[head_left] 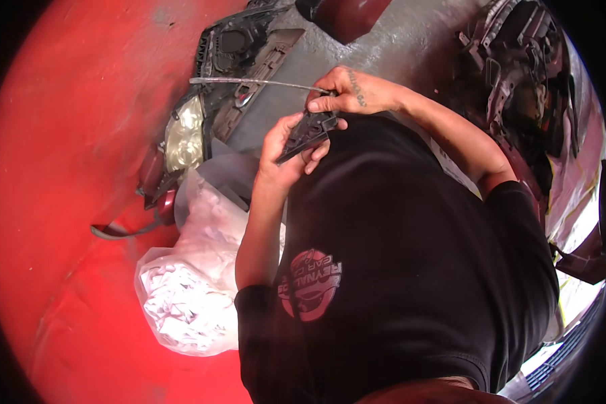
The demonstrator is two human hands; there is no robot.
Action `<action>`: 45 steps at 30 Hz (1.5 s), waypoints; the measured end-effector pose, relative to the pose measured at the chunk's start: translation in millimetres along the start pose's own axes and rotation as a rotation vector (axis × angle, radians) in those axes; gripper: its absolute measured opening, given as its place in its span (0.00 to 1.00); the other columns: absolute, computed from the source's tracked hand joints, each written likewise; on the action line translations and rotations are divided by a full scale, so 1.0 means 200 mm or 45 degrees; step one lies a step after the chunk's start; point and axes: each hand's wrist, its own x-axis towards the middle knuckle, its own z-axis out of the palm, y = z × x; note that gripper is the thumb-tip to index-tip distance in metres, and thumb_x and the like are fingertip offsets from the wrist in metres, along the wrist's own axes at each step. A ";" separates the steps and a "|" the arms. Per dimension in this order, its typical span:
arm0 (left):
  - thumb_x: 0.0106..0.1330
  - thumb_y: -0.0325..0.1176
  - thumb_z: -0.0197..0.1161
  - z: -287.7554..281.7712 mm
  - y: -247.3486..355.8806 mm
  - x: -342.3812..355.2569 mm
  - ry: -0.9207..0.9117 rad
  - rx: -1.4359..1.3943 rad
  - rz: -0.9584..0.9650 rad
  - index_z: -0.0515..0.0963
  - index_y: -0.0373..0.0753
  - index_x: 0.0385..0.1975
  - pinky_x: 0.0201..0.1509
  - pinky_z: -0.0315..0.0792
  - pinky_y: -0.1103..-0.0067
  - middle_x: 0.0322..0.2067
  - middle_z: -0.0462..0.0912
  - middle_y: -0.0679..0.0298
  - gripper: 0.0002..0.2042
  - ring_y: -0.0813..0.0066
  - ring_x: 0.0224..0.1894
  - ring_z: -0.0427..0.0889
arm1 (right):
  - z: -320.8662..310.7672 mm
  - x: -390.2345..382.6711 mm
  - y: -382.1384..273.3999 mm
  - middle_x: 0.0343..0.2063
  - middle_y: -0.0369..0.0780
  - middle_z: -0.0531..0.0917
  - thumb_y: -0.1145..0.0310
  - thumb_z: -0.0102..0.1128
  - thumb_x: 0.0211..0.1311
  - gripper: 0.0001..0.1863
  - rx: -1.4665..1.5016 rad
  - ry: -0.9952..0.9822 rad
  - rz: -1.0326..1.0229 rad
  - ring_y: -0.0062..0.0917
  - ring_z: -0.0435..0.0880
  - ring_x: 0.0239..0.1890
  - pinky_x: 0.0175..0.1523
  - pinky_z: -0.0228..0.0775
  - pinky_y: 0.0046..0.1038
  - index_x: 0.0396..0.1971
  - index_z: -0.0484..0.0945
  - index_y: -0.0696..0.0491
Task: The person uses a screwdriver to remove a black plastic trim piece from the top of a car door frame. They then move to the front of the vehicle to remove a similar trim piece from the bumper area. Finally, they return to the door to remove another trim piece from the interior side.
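My left hand is closed around a small black plastic bracket, holding it tilted in front of my chest. Ribs and recesses show on its upper face. Above it, my right hand pinches a long thin grey strip at the bracket's upper end. From those fingers the strip reaches out to the left, slightly bowed. Where strip and bracket meet is covered by my right thumb and fingers, so I cannot tell whether they are joined.
A car headlight and dark plastic car parts lie ahead on the left. Below them sits a clear plastic bag filled with white material, on a red floor. More dark car parts are heaped at the right.
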 end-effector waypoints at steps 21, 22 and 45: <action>0.74 0.29 0.55 0.18 -0.08 0.00 0.374 0.334 0.913 0.65 0.34 0.59 0.52 0.84 0.60 0.58 0.74 0.51 0.16 0.63 0.56 0.80 | 0.06 0.00 -0.08 0.28 0.38 0.85 0.55 0.61 0.71 0.20 0.192 0.413 -0.055 0.17 0.77 0.33 0.39 0.70 0.27 0.42 0.84 0.60; 0.74 0.29 0.55 0.18 -0.08 0.00 0.399 0.350 0.912 0.65 0.34 0.59 0.52 0.84 0.60 0.58 0.74 0.51 0.16 0.63 0.56 0.80 | 0.07 0.01 -0.06 0.26 0.35 0.83 0.56 0.61 0.71 0.19 0.125 0.418 -0.123 0.15 0.74 0.31 0.35 0.68 0.26 0.41 0.84 0.60; 0.70 0.23 0.54 0.12 -0.15 0.00 0.499 0.265 0.877 0.69 0.33 0.53 0.48 0.86 0.59 0.55 0.75 0.50 0.13 0.60 0.51 0.82 | 0.16 0.07 0.14 0.31 0.37 0.85 0.56 0.58 0.73 0.20 0.148 0.345 -0.053 0.15 0.78 0.35 0.41 0.74 0.25 0.40 0.82 0.61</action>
